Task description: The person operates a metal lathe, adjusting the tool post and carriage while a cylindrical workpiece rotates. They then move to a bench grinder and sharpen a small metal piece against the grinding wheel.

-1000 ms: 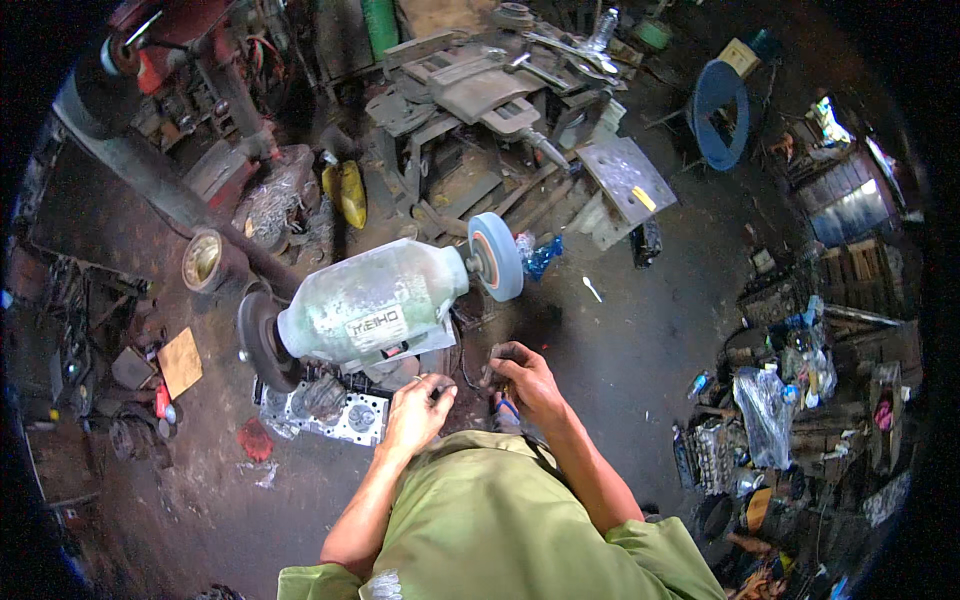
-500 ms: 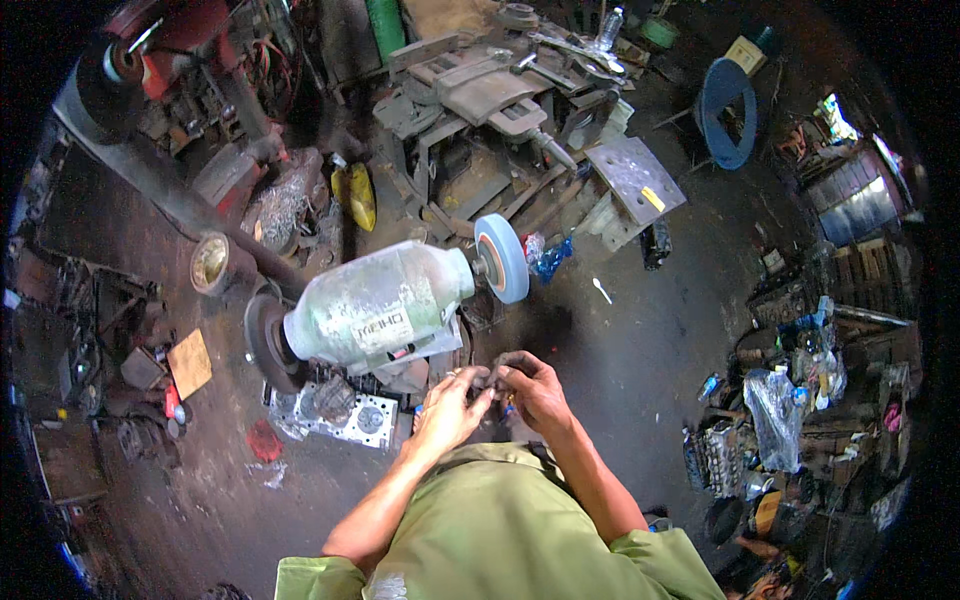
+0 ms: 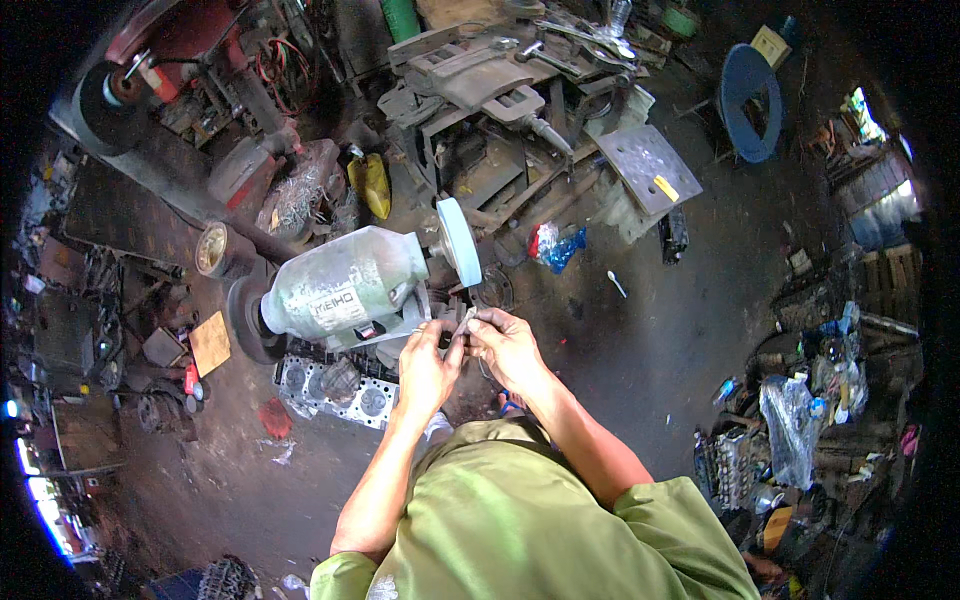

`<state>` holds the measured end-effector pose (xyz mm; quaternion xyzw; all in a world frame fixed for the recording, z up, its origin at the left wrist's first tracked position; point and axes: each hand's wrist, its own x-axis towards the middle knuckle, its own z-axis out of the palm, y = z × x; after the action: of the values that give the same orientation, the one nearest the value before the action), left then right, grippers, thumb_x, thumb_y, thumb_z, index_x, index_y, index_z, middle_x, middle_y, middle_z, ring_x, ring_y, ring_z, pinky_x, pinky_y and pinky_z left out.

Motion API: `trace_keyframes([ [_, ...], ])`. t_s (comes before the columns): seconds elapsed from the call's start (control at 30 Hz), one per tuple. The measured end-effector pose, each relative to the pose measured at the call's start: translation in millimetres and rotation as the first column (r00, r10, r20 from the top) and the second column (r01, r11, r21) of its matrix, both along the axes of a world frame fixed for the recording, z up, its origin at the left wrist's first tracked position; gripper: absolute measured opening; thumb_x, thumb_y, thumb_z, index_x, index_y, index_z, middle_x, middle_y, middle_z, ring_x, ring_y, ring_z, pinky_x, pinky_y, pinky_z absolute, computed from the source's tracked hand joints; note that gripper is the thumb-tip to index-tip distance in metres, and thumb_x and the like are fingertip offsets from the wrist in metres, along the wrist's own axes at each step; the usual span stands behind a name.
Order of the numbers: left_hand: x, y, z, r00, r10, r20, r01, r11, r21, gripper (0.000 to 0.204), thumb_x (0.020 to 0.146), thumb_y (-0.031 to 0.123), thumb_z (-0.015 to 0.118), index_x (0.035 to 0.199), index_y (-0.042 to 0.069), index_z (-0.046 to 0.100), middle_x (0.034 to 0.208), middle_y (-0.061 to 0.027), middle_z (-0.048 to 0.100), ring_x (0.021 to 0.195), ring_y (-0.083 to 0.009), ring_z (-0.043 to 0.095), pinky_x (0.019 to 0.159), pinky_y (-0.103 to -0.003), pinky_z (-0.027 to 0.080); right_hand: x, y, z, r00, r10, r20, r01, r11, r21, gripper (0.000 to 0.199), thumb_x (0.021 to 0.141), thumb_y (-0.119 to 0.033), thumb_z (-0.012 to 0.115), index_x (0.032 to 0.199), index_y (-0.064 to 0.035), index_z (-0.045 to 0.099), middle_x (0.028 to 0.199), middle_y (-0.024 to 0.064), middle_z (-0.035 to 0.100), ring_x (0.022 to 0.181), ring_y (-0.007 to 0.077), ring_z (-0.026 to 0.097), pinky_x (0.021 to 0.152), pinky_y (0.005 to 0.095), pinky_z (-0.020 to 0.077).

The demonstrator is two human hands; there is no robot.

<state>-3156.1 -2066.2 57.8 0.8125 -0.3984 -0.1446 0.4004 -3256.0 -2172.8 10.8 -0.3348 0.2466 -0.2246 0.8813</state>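
Note:
My left hand [image 3: 428, 372] and my right hand [image 3: 508, 350] meet in front of my body, fingers pinched together. Between the fingertips is a small, flat, greyish piece [image 3: 466, 320], mostly covered; its kind cannot be made out. Just beyond and left of the hands stands a worn green bench grinder [image 3: 345, 283]. Its pale blue grinding wheel [image 3: 459, 243] is at the right end, a short way past my fingertips and apart from them. A darker wheel [image 3: 252, 318] sits at the grinder's left end.
Below the grinder lies a metal cylinder head [image 3: 375, 402]. Ahead is a cluttered metal bench [image 3: 480, 80] with a hammer and a vise-like tool. A drilled plate [image 3: 650, 168] stands right of it. Engine parts and plastic bags [image 3: 788, 430] pile up at the right. A spoon [image 3: 617, 284] lies on the floor.
The view has shifted, and the grinder now appears further left and more from its front. My hands have lifted slightly toward the grinding wheel, still pinching the small piece.

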Motion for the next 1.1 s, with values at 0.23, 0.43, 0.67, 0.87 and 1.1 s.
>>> trace_keyframes([
  [0.23,8.6,-14.4,6.2,0.996,-0.026,0.088,0.029,0.999,-0.035,0.024,0.083,0.013,0.067,0.103,0.001,0.064,0.09,-0.0197,0.066,0.085,-0.0339,0.065,0.075,-0.04,0.05,12.6,-5.8,-1.3,0.997,-0.078,-0.002,0.078,0.997,0.029,0.014,0.095,-0.009,0.058,0.106,0.0,0.061,0.089,0.004,0.064,0.074,0.0119,0.059,0.068,0.0301,0.0529],
  [0.43,19.3,-24.5,3.6,0.995,-0.068,0.072,0.07,0.997,-0.024,0.022,0.083,0.012,0.066,0.102,0.001,0.064,0.089,-0.0196,0.066,0.085,-0.0347,0.065,0.076,-0.042,0.051,22.0,-10.1,0.0,0.991,-0.133,0.017,0.132,0.99,0.046,0.014,0.096,-0.009,0.057,0.104,0.0003,0.061,0.086,0.0049,0.064,0.07,0.0121,0.059,0.067,0.0302,0.0533],
  [0.67,28.4,-30.1,1.1,0.992,-0.107,0.063,0.108,0.994,-0.009,0.02,0.083,0.011,0.066,0.099,0.001,0.063,0.085,-0.0208,0.064,0.081,-0.0363,0.064,0.074,-0.044,0.05,29.4,-8.9,-0.9,0.977,-0.212,0.015,0.211,0.975,0.065,0.013,0.096,-0.009,0.057,0.101,0.0009,0.062,0.084,0.0047,0.063,0.067,0.0112,0.059,0.062,0.0285,0.0535],
  [0.87,28.3,-33.0,-3.5,0.99,-0.102,0.094,0.099,0.994,0.037,0.021,0.082,0.014,0.067,0.099,0.001,0.062,0.086,-0.0221,0.065,0.081,-0.0376,0.064,0.075,-0.045,0.05,26.8,-14.3,-4.8,0.983,-0.176,-0.052,0.178,0.984,0.026,0.011,0.096,-0.008,0.056,0.097,-0.0001,0.063,0.081,0.0035,0.063,0.066,0.0091,0.058,0.06,0.0268,0.0524],
  [1.1,29.5,-33.6,-8.6,0.994,-0.068,0.086,0.066,0.998,0.021,0.026,0.082,0.016,0.068,0.1,-0.002,0.061,0.088,-0.0236,0.064,0.084,-0.0406,0.063,0.075,-0.046,0.05,30.0,-12.1,6.5,0.976,-0.21,-0.061,0.214,0.974,0.075,0.008,0.095,-0.004,0.057,0.096,0.0016,0.063,0.075,0.0006,0.057,0.058,0.0066,0.046,0.053,0.024,0.0395],
])
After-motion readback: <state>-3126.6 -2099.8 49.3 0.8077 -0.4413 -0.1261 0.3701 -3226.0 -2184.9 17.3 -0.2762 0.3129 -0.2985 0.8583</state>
